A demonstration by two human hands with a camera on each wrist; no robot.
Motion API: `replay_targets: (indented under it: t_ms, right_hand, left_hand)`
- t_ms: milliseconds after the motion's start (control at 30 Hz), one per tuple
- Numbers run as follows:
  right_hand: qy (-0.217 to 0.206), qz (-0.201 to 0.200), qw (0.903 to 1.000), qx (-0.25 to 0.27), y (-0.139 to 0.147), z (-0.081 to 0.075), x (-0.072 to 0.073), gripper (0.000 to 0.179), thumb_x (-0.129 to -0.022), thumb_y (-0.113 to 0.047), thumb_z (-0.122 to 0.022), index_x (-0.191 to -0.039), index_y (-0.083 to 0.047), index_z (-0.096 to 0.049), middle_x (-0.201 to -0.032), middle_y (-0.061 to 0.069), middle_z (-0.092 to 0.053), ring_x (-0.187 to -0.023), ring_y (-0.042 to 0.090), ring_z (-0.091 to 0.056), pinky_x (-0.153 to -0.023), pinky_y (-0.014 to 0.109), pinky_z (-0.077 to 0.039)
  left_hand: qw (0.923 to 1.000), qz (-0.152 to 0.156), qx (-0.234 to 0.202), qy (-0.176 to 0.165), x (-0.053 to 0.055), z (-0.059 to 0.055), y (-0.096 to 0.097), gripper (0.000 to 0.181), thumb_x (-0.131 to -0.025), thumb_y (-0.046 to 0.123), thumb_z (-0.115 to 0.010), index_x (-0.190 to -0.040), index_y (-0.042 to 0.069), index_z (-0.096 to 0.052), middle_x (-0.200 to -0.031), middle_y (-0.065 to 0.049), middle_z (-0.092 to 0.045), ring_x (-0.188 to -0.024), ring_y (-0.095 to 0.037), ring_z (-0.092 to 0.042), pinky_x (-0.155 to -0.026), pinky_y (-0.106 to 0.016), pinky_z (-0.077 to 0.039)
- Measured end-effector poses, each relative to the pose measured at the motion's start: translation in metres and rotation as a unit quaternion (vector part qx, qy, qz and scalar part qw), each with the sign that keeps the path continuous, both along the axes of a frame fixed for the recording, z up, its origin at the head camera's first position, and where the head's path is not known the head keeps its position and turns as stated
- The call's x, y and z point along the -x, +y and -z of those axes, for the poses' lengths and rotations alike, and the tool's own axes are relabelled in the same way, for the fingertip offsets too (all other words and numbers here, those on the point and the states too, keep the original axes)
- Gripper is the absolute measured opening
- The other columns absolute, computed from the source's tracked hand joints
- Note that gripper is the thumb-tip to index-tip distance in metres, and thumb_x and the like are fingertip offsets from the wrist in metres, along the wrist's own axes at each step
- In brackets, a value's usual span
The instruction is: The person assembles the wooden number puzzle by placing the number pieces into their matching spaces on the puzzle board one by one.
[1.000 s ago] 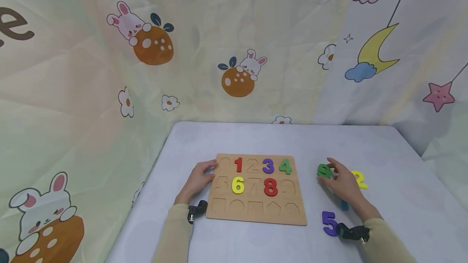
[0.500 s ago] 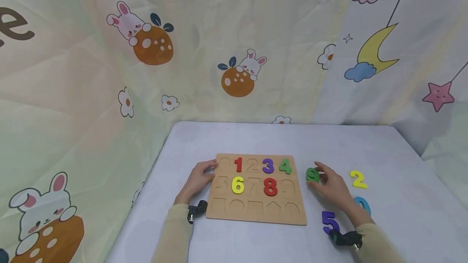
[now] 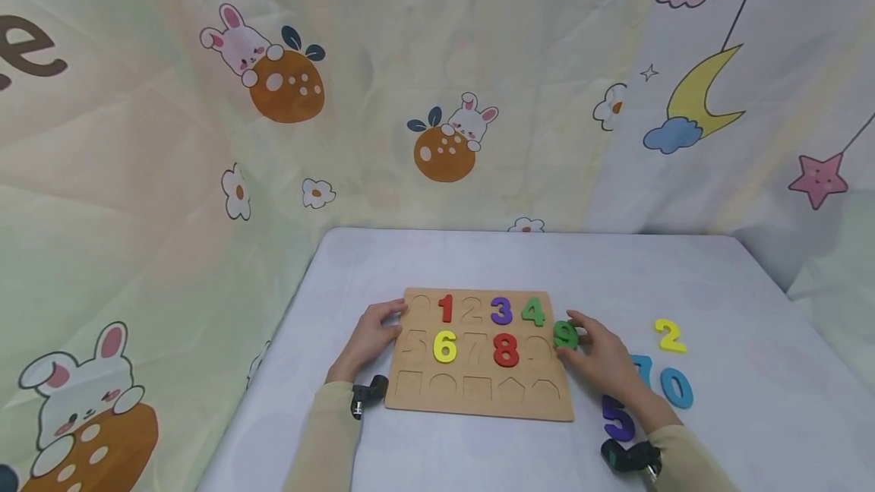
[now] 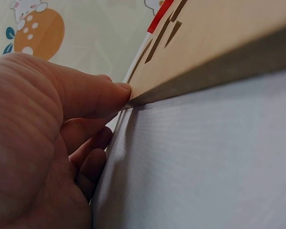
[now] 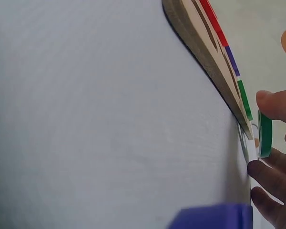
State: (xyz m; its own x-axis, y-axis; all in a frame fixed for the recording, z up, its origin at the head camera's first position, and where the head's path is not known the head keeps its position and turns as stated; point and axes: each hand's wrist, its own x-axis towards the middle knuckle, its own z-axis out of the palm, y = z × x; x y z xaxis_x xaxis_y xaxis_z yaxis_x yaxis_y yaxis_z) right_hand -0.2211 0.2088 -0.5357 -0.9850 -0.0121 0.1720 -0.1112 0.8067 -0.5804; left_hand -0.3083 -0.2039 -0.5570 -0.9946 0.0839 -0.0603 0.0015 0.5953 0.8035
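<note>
- Dark lettering on the printed cloth backdrop (image 3: 376, 59) reads "Juice", cropped at the top; an "e" shows at far left.
- The pale wooden number board (image 3: 492, 406) carries a red 1 (image 3: 446, 308), purple 3 (image 3: 503, 310), green 4 (image 3: 535, 316), yellow 6 (image 3: 438, 348) and red 8 (image 3: 506, 349); outlines of 2 and 7 are readable.
- The right hand (image 3: 604, 359) has its fingers grasping a green number 9 (image 3: 567, 339), pinched by its rim at the board's right edge; whether the two touch cannot be told.
- The left hand (image 3: 368, 340) grips the board's left edge near the far corner, thumb and fingers on it.
- Right of the board lie a yellow 2 (image 3: 671, 336), blue 7 (image 3: 645, 362), blue 0 (image 3: 667, 386) and purple 5 (image 3: 618, 416); the right arm partly covers the 7 and 5.
- Open white bench (image 3: 574, 264) runs behind the board to a round-cornered far edge.
</note>
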Motion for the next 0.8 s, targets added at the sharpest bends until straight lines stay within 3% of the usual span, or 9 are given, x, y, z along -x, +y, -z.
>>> replay_targets:
  t_ms: [500, 800]
  right_hand:
    - [-0.018, -0.046, 0.9987, 0.014, -0.007, 0.0, -0.002, 0.078, -0.082, -0.023, -0.079, -0.147, -0.007, -0.04, -0.134, 0.019, -0.055, -0.114, 0.036, -0.059, -0.096, 0.056, -0.051]
    - [-0.015, -0.046, 0.9987, 0.015, -0.019, 0.0, -0.003, 0.077, -0.08, -0.02, -0.081, -0.144, -0.006, -0.042, -0.132, 0.017, -0.056, -0.112, 0.033, -0.06, -0.096, 0.053, -0.053]
  left_hand:
    - [1.0, -0.001, 0.001, 0.005, -0.001, -0.001, 0.0, 0.045, -0.087, 0.008, -0.066, -0.13, 0.024, -0.063, -0.145, 0.004, -0.05, -0.141, -0.024, -0.035, -0.118, -0.051, -0.03]
    - [1.0, -0.002, 0.0, 0.008, -0.001, 0.0, 0.0, 0.045, -0.087, 0.007, -0.066, -0.129, 0.023, -0.064, -0.144, 0.005, -0.051, -0.141, -0.024, -0.036, -0.118, -0.051, -0.03]
